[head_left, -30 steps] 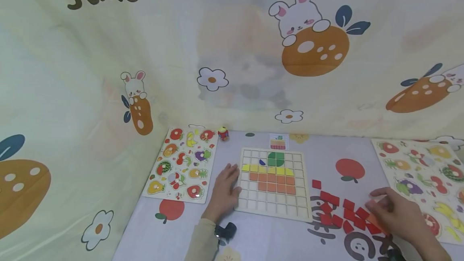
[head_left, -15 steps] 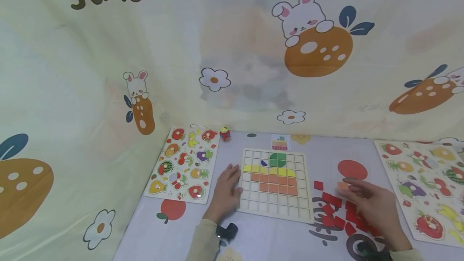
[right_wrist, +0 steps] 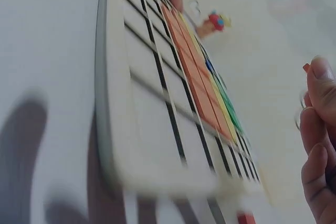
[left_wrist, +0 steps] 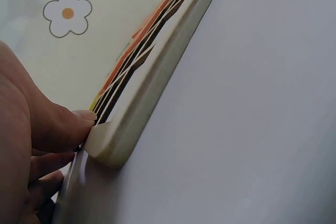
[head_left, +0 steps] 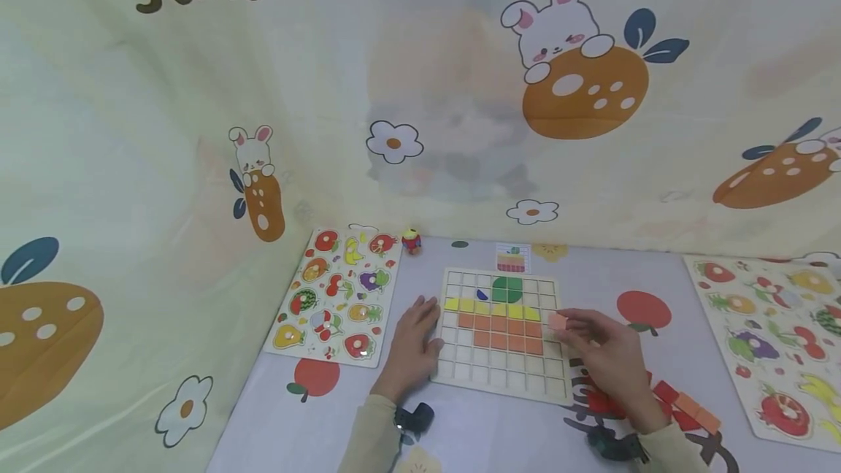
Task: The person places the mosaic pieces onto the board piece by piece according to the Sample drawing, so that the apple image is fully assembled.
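Right hand holds an orange tile at the right edge of the grid board; left hand steadies the board's left side.

From my head camera, my right hand (head_left: 607, 356) pinches a small orange tile (head_left: 557, 321) between thumb and fingertips, just above the right rim of the wooden grid board (head_left: 502, 378), level with the orange rows already laid in it. My left hand (head_left: 410, 345) lies flat with relaxed fingers against the board's left edge; my left wrist view shows the thumb (left_wrist: 63, 127) touching the corner. Loose red tiles (head_left: 663, 393) lie on the table behind my right wrist. A fruit puzzle (head_left: 335, 298) sits just left of the board. My right wrist view is blurred, so I think the tile is barely visible there.
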### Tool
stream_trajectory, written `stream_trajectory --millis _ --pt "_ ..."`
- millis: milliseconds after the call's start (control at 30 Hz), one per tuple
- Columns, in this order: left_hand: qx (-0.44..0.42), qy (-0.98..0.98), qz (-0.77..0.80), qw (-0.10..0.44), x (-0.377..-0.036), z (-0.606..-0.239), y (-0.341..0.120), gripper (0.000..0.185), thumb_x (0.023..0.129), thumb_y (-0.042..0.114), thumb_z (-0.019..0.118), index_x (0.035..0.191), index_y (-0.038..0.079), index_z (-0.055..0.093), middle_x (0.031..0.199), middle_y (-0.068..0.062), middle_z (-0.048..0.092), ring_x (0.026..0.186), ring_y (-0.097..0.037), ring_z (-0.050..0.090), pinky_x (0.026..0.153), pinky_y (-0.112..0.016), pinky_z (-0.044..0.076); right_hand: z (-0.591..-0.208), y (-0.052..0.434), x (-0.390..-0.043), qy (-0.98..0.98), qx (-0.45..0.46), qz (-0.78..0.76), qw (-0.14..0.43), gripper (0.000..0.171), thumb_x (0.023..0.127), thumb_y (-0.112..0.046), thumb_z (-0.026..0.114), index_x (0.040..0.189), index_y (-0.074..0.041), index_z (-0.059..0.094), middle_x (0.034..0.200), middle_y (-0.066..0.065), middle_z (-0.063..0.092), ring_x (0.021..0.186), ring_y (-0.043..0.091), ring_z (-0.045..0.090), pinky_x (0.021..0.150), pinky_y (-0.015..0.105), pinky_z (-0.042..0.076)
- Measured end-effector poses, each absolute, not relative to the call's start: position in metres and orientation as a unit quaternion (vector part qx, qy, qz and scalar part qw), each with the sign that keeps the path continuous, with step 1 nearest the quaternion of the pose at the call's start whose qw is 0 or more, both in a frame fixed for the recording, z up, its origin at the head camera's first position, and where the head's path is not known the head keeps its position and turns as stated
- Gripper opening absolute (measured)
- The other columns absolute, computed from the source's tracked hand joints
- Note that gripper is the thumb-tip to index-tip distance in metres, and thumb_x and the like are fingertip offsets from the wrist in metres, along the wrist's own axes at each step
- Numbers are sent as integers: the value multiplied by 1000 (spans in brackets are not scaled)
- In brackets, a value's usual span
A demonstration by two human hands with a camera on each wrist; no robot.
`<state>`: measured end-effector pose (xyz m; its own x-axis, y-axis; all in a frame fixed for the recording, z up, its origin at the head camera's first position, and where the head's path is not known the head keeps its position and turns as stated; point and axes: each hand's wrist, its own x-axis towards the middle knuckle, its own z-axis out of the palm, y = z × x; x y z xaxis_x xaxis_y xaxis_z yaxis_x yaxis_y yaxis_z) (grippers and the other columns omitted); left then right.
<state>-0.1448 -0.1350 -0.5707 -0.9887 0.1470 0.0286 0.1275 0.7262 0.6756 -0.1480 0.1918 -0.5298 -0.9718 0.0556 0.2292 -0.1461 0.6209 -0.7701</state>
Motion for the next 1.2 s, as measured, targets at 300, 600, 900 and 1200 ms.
stream_trajectory --millis 300,600,900,1200 --pt "73 933 352 19 -144 -569 -134 60 102 17 61 160 9 47 174 3 34 165 -24 20 136 -51 19 -537 144 -163 -854 83 506 85 27 88 -10 87 113 -9 78 95 6 78 82 3 68 75 12 57" --pt "75 934 348 18 -145 -568 -135 60 102 16 62 159 9 47 174 2 34 165 -25 21 136 -51 19 -545 109 -168 -842 78 535 -9 28 89 -23 88 115 -19 78 99 -3 76 87 14 67 76 17 56" --pt "79 932 354 19 -147 -571 -137 60 102 18 62 160 11 47 175 5 32 166 -22 19 136 -51 19 -548 85 -169 -898 159 410 -3 30 84 -27 92 112 -22 82 94 -14 69 84 10 56 71 23 50" --pt "81 932 352 17 -146 -572 -138 60 102 17 62 160 10 47 174 4 33 166 -23 20 135 -52 20 -550 74 -169 -932 160 324 -4 29 83 -32 92 110 -23 84 87 -13 62 82 10 51 69 25 42"
